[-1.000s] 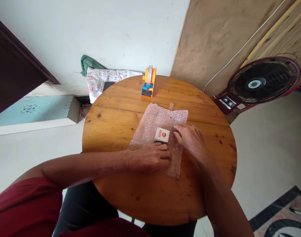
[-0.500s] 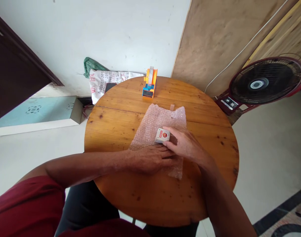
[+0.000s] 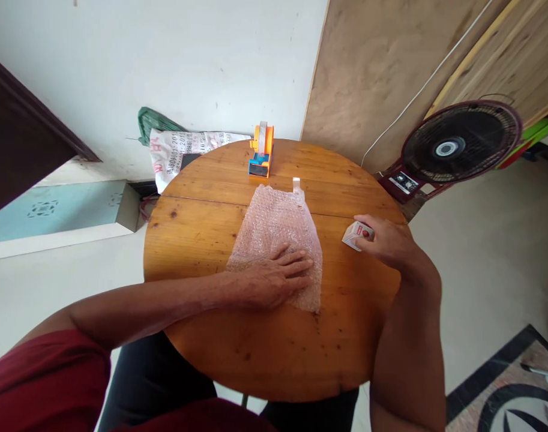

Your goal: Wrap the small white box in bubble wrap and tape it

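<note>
A sheet of pinkish clear bubble wrap (image 3: 274, 219) lies on the round wooden table (image 3: 188, 240), with a short strip of clear tape (image 3: 296, 185) sticking up from its far right corner. My left hand (image 3: 274, 276) rests flat on the wrap's near half, fingers stretched out and holding nothing. To the right of the wrap, my right hand (image 3: 386, 240) grips a small white box (image 3: 353, 234) with red print between thumb and fingers. The box is tilted, at or just above the tabletop; I cannot tell which. The fingers cover its right part.
An orange and blue tape dispenser (image 3: 261, 150) stands at the table's far edge. Behind it, a printed white sack (image 3: 165, 156) leans by the wall. A dark red fan (image 3: 449, 147) stands beyond the table's right edge. A pale blue box (image 3: 75, 210) is on the floor at left.
My right hand has carried the small box off the bubble wrap to the right. My left hand stays on the wrap, its fingers now more spread. The view has shifted slightly right.
</note>
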A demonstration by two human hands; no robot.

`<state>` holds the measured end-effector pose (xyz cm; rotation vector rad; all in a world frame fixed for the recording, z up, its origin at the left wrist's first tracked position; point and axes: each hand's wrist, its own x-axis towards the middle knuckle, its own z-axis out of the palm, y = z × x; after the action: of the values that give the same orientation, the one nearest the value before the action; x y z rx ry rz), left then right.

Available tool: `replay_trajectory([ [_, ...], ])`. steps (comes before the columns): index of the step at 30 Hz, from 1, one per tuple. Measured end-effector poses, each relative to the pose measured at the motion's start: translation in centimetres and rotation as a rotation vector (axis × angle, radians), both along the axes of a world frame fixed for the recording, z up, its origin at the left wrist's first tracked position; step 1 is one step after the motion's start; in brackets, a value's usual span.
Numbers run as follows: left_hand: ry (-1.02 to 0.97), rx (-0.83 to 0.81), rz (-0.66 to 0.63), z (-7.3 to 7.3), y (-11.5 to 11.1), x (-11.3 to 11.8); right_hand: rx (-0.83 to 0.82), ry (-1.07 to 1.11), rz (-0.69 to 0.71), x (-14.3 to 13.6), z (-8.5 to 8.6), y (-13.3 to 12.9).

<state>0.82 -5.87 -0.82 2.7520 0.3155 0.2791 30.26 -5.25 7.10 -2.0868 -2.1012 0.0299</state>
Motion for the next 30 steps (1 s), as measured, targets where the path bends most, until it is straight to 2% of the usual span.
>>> replay_trajectory([
  [2, 0.010, -0.012, -0.003, 0.0, 0.0, 0.0, 0.071, 0.099, 0.026, -1.0, 0.4, -0.1],
  [4, 0.018, -0.025, -0.002, 0.1, -0.1, 0.0, 0.190, 0.274, 0.097, -3.2, 1.3, -0.8],
  [7, -0.006, -0.024, 0.012, 0.3, -0.3, 0.0, 0.188, 0.458, 0.318, -7.6, 1.7, -2.1],
  [9, -0.036, -0.022, 0.038, 0.5, -0.4, 0.0, 0.109, 0.490, 0.515, -10.1, 0.7, -2.4],
  [11, -0.051, -0.036, 0.055, 0.8, -0.4, 0.0, 0.062, 0.424, 0.617, -11.7, -1.1, -1.9],
  [15, -0.114, -0.109, 0.005, 1.1, 0.1, 0.0, -0.004, 0.263, 0.529, -11.7, -4.9, 0.4],
  [18, -0.255, -0.228, 0.005, 1.3, 0.8, -0.2, 0.032, 0.193, 0.445, -10.4, -6.4, 1.9],
  [21, -0.440, -0.327, 0.097, 1.3, 2.1, -0.7, 0.062, 0.152, 0.448, -9.5, -7.2, 2.5],
  [23, -0.493, -0.287, 0.206, 1.1, 3.3, -1.1, 0.073, 0.139, 0.457, -9.3, -7.6, 2.7],
  [25, -0.433, -0.159, 0.320, 0.7, 4.6, -1.6, 0.069, 0.136, 0.461, -9.3, -7.8, 2.9],
  [27, -0.273, -0.075, 0.429, 0.2, 5.6, -2.0, 0.062, 0.146, 0.478, -9.2, -7.9, 3.0],
  [30, -0.065, 0.031, 0.507, -0.5, 6.3, -2.3, 0.063, 0.169, 0.500, -8.8, -7.8, 3.2],
])
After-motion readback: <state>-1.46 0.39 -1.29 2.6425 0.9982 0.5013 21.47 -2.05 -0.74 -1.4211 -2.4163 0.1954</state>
